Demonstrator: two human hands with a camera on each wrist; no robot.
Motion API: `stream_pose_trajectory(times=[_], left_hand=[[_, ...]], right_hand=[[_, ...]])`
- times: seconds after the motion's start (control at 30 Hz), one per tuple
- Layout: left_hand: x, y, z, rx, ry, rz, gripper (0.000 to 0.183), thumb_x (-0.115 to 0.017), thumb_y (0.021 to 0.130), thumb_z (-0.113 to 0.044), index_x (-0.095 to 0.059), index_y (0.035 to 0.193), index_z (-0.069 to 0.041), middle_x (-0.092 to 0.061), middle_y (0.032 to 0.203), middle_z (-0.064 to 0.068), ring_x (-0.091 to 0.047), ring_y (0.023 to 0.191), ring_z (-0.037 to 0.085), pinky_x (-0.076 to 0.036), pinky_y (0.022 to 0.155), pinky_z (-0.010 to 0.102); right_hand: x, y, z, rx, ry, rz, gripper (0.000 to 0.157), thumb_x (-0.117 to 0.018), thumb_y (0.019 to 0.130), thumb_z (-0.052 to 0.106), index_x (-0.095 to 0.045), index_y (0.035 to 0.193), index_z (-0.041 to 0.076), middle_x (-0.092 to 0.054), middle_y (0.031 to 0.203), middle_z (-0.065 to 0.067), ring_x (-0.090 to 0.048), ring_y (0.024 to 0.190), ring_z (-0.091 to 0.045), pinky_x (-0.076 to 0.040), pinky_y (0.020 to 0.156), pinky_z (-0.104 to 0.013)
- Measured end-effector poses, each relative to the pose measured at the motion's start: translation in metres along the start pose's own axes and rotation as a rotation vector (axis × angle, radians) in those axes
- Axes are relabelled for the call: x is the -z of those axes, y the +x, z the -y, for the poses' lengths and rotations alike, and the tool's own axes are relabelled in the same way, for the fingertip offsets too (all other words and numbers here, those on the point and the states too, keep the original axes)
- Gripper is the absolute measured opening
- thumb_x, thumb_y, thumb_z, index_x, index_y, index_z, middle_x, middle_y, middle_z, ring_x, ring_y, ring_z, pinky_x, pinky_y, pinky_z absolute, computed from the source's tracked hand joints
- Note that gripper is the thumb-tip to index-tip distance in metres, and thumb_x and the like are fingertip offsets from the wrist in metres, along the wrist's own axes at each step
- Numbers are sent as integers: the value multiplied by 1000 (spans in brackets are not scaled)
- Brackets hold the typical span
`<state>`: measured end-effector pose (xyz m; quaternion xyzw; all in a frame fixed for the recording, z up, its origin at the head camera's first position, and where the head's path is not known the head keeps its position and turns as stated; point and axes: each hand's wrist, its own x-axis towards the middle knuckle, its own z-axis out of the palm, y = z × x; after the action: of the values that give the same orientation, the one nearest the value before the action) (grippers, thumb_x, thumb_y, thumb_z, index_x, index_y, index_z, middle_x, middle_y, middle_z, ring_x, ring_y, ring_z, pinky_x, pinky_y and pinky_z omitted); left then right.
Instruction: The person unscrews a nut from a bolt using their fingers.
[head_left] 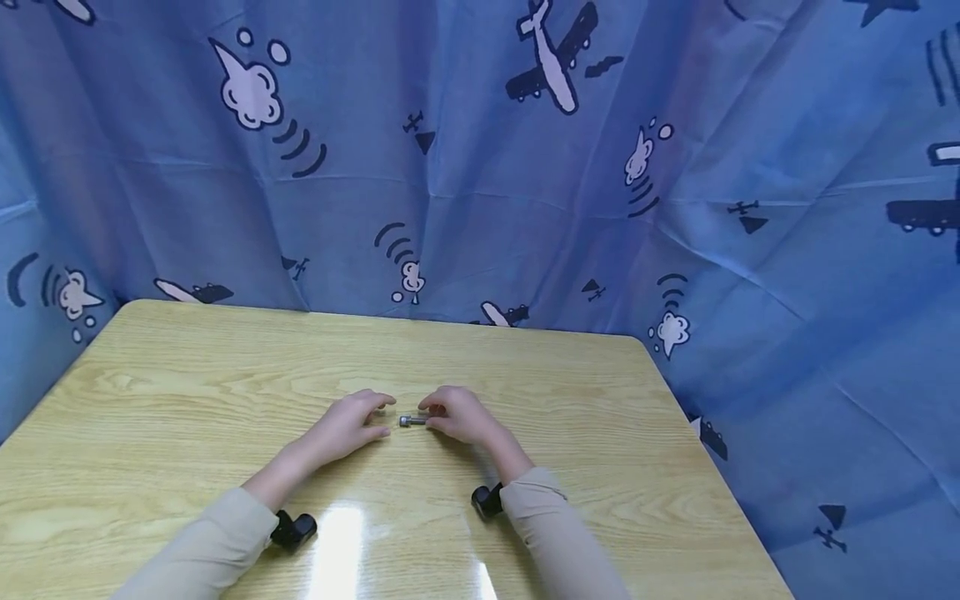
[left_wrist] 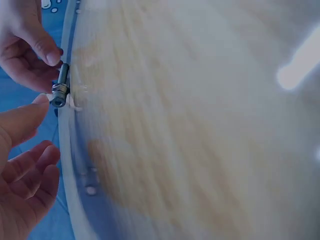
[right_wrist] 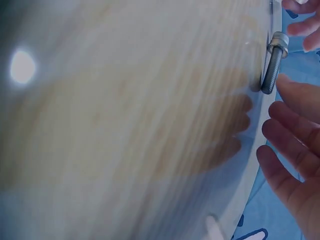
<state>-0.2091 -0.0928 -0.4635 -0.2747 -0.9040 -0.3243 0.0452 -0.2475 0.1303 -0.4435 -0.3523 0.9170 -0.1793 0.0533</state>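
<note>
A metal socket-head bolt (head_left: 412,421) lies on the wooden table between the two hands. Close under its head is a ring (right_wrist: 278,46) like a washer or nut, and the threaded shank points toward the right hand. My left hand (head_left: 348,427) is just left of the bolt head, thumb and fingers apart with nothing between them. On the other side, my right hand (head_left: 461,415) has its thumb tip right by the shank's end. The right wrist view shows its fingers spread and loosely bent, holding nothing.
The light wood table (head_left: 225,367) has a glossy surface with bright reflections near the front. A blue curtain (head_left: 465,167) printed with planes hangs behind its back edge and along the right side. Black devices (head_left: 292,531) are worn at both wrists.
</note>
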Motion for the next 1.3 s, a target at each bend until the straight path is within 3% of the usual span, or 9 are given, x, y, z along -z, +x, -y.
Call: stream_pose_trajectory(times=[0.17, 0.43, 0.87, 1.3], left_hand=[[-3, 5, -1, 2, 7, 1, 36, -73, 81, -14, -62, 112, 0, -62, 96, 8, -48, 70, 12, -43, 64, 30], [-7, 13, -3, 47, -8, -4, 27, -73, 80, -12, -66, 102, 1, -61, 84, 6, -54, 72, 15, -46, 64, 30], [-20, 20, -9, 28, -30, 22, 5, -71, 81, -8, -70, 81, -3, -58, 73, -1, -50, 67, 10, -43, 60, 24], [-12, 17, -17, 18, -46, 31, 4, -68, 83, -7, -70, 80, -4, -62, 71, -3, -51, 62, 6, -43, 57, 22]], right_hand=[[-5, 4, -1, -15, -8, -10, 22, -72, 82, 9, -70, 103, 5, -63, 83, -1, -54, 73, -9, -44, 66, -20], [-7, 10, 1, 2, -17, 12, 11, -72, 82, 11, -73, 93, 9, -65, 83, 1, -54, 73, -8, -43, 66, -20], [-8, 13, 10, -20, -9, 46, 4, -71, 82, 7, -72, 86, 8, -63, 80, 1, -54, 72, -8, -44, 66, -19], [-4, 5, 21, -24, 1, 20, 5, -67, 85, 7, -71, 88, 8, -62, 81, 2, -52, 70, -7, -44, 65, -19]])
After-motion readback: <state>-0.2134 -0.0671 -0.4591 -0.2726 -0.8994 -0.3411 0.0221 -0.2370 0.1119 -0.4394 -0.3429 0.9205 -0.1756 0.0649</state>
